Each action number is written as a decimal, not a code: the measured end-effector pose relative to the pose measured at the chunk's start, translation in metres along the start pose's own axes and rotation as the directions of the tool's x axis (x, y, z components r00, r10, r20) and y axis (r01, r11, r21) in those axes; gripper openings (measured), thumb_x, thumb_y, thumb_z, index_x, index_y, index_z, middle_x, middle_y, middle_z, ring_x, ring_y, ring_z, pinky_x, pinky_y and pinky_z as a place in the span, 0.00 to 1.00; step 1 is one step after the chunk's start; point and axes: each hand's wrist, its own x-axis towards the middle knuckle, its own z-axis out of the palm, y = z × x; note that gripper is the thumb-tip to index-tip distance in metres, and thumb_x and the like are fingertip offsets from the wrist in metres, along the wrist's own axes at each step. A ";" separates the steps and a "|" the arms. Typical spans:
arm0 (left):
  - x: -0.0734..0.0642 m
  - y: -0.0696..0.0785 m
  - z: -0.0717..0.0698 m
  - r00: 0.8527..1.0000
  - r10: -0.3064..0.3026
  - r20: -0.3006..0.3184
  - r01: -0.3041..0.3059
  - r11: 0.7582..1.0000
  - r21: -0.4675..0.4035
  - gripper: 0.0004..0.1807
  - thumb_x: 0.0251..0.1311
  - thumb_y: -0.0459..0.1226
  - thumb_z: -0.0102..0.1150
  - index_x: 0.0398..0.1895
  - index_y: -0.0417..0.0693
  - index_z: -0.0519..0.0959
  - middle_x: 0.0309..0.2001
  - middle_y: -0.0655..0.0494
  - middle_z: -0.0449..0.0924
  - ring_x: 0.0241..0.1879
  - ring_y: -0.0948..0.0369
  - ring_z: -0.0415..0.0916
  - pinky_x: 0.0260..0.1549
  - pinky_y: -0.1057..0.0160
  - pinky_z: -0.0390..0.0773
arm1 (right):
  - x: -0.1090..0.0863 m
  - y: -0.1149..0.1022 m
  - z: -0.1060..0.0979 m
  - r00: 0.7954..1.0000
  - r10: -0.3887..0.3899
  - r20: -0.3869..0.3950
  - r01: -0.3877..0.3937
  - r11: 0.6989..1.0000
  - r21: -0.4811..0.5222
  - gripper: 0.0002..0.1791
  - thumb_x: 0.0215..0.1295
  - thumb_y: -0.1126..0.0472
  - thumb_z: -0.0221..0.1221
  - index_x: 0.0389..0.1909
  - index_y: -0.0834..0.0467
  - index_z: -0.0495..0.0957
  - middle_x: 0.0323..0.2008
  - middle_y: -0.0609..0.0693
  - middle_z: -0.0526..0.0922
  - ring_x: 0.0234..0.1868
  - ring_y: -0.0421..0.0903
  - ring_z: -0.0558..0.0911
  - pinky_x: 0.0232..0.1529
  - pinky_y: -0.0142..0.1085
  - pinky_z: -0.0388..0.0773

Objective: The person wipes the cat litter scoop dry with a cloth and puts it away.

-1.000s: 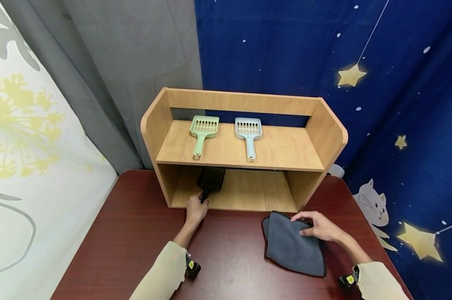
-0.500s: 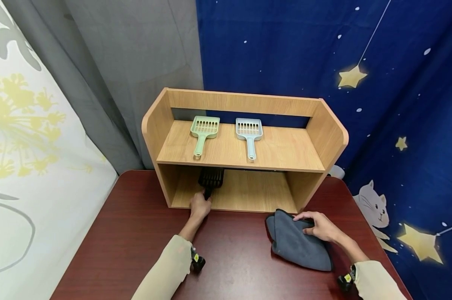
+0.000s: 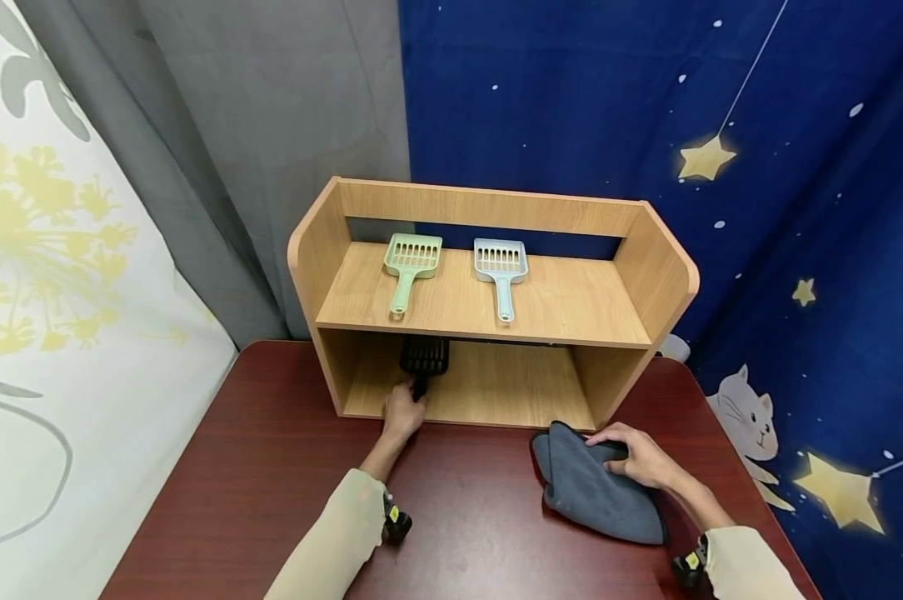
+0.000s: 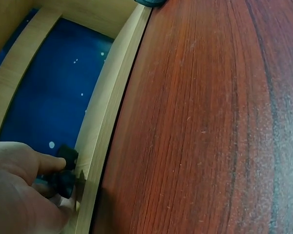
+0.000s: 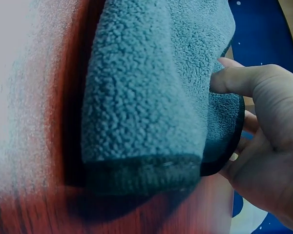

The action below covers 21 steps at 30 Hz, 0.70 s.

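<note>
My left hand (image 3: 404, 412) grips the handle of a black slotted scoop (image 3: 425, 357), whose head lies inside the lower left of the wooden shelf (image 3: 489, 333). In the left wrist view the fingers pinch the dark handle end (image 4: 64, 183) close to the shelf's front edge. My right hand (image 3: 639, 455) pinches a folded grey cloth (image 3: 594, 492) at its upper right side, on the table in front of the shelf. The right wrist view shows the thumb on the fleecy cloth (image 5: 141, 87) and the other fingers partly hidden behind it.
On the upper shelf board lie a green slotted scoop (image 3: 412, 260) and a pale blue one (image 3: 501, 268), handles toward the front. The shelf stands at the back of a dark red table (image 3: 271, 475). Curtains (image 3: 541, 100) hang behind.
Both the left hand and the black scoop have shifted slightly right. The cloth has been drawn a little right and has bunched up, its lower edge curling.
</note>
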 end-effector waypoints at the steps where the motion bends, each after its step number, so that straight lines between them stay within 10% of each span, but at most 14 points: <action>1: 0.000 0.000 0.000 1.000 -0.006 0.006 0.006 1.000 -0.011 0.25 0.65 0.32 0.64 0.64 0.27 0.78 0.53 0.29 0.84 0.57 0.31 0.79 0.53 0.34 0.78 | 0.000 0.000 0.000 1.000 -0.006 -0.005 0.006 1.000 -0.004 0.27 0.46 0.75 0.76 0.50 0.55 0.88 0.48 0.51 0.87 0.50 0.43 0.82 0.51 0.30 0.75; 12: 0.001 -0.001 -0.004 1.000 0.018 0.019 -0.018 1.000 -0.005 0.25 0.66 0.33 0.68 0.63 0.27 0.79 0.51 0.31 0.85 0.54 0.34 0.82 0.52 0.37 0.80 | -0.002 0.001 -0.002 0.998 -0.028 -0.048 0.026 0.999 -0.048 0.26 0.46 0.72 0.78 0.50 0.57 0.89 0.47 0.52 0.86 0.49 0.47 0.83 0.51 0.32 0.76; 21: -0.013 -0.013 -0.030 0.993 0.109 -0.039 -0.108 0.994 0.026 0.29 0.65 0.34 0.70 0.65 0.26 0.76 0.54 0.28 0.80 0.52 0.37 0.81 0.52 0.39 0.80 | -0.011 0.002 -0.012 0.988 0.104 -0.110 -0.107 0.994 -0.029 0.20 0.54 0.66 0.79 0.50 0.56 0.89 0.48 0.54 0.86 0.50 0.46 0.83 0.44 0.35 0.80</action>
